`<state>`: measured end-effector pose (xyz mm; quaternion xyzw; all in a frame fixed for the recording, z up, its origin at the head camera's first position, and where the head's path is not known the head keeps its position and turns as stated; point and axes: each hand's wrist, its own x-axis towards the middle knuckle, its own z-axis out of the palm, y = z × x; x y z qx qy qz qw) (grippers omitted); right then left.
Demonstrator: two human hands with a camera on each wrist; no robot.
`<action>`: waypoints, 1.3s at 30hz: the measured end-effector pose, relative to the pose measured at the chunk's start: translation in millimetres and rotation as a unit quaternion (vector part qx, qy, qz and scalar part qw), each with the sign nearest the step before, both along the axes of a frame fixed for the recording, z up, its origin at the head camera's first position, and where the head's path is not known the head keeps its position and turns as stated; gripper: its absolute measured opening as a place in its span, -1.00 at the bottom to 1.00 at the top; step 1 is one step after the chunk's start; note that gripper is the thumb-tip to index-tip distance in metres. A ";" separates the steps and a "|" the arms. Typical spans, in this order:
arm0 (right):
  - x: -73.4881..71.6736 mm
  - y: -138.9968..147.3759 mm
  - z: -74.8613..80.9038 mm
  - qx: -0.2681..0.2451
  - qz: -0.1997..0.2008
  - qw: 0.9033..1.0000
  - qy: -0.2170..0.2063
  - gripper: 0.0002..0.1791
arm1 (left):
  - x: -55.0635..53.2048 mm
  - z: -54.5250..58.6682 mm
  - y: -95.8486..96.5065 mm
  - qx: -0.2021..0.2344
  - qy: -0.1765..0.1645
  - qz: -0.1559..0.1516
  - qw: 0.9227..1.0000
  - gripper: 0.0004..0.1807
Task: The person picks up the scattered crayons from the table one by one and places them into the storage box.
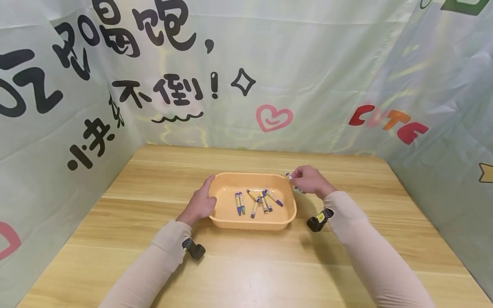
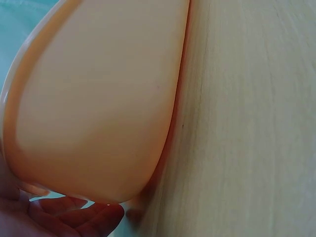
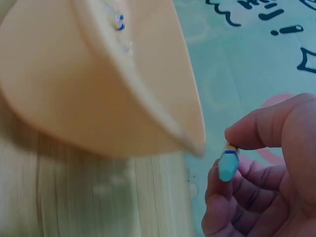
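An orange plastic basin sits on the wooden table. Several crayons in yellow wrappers with blue ends lie scattered on its floor. At the basin's left end my left hand grips the rim; in the left wrist view its fingers bear against the outside of the wall. Just beyond the right end of the basin, my right hand pinches one crayon between thumb and fingers. This crayon has a turquoise tip that points away from the fingers in the right wrist view.
The wooden table stretches around the basin. Printed fabric with lettering and drawings encloses its back and both sides. A small black camera is strapped to the right wrist, and another camera to the left.
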<state>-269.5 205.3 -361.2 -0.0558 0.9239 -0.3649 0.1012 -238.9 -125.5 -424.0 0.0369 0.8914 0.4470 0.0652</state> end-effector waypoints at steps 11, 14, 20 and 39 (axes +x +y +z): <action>0.3 -34.3 -1.8 -0.023 0.023 0.999 0.003 -0.80 | 0.3 1.3 0.4 -0.002 0.003 -0.003 1.000 -0.20; -1.2 -42.3 -3.5 -0.025 0.026 0.999 -0.003 -0.81 | 1.0 1.9 0.1 -0.007 0.006 -0.001 1.000 -0.19; -3.1 -53.1 -8.4 -0.005 0.037 0.999 0.000 -0.80 | 1.1 1.5 0.2 -0.003 0.005 -0.008 1.000 -0.19; -1.0 -24.7 -4.7 -0.018 -0.002 0.998 0.053 -0.78 | 0.6 2.8 -0.8 -0.011 0.004 -0.010 1.000 -0.20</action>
